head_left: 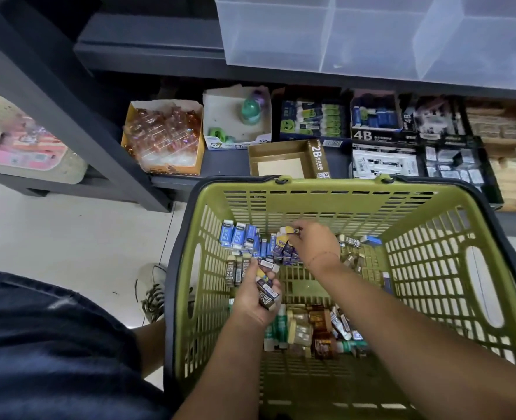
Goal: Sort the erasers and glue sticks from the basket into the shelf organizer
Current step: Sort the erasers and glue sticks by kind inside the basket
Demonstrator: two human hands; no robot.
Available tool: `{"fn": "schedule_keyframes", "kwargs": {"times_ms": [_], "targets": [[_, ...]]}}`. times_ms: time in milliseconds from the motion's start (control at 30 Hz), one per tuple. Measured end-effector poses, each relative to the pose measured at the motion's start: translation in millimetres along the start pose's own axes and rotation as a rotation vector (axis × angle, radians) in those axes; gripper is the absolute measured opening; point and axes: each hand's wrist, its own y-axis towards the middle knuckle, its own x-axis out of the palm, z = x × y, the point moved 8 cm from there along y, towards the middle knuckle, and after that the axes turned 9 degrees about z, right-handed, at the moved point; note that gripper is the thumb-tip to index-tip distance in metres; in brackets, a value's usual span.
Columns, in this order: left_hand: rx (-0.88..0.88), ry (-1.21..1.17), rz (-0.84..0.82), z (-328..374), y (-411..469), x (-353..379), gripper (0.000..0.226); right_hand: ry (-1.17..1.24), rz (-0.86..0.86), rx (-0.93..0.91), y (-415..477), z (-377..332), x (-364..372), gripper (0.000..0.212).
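Note:
A green basket (426, 256) stands on the floor against a dark shelf. Inside lie blue-sleeved erasers (240, 236), brown 2B erasers (234, 272), purple-sleeved erasers (284, 251) and, nearer me, glue sticks and small bottles (308, 328). My left hand (255, 298) grips a bundle of several erasers (265, 291) over the basket's middle. My right hand (314, 245) reaches to the far side and pinches one small eraser (291, 230) above the purple pile.
On the low shelf (223, 163) sit an empty brown 2B box (287, 160), a white box with green items (238, 119), a box of clear packets (164, 136), and 4B eraser boxes (374, 122). Clear bins (371, 34) hang above. My shoe (153, 294) is left of the basket.

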Motion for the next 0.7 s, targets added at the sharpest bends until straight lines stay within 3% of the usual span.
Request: {"fn": "schedule_keyframes", "kwargs": {"times_ms": [100, 233, 467, 700], "targets": [[0.004, 0.010, 0.024, -1, 4, -2, 0.032, -0.135, 0.086, -0.083, -6, 5, 3, 0.036], [0.038, 0.048, 0.048, 0, 3, -2, 0.031, -0.051, 0.175, 0.004, -8, 12, 6, 0.036], [0.453, 0.384, 0.085, 36, -9, 27, 0.020, -0.138, 0.302, -0.047, -15, 12, 6, 0.032], [0.585, 0.495, 0.127, 40, -5, 34, 0.019, -0.128, 0.391, -0.094, -20, 5, 5, 0.031]]}}
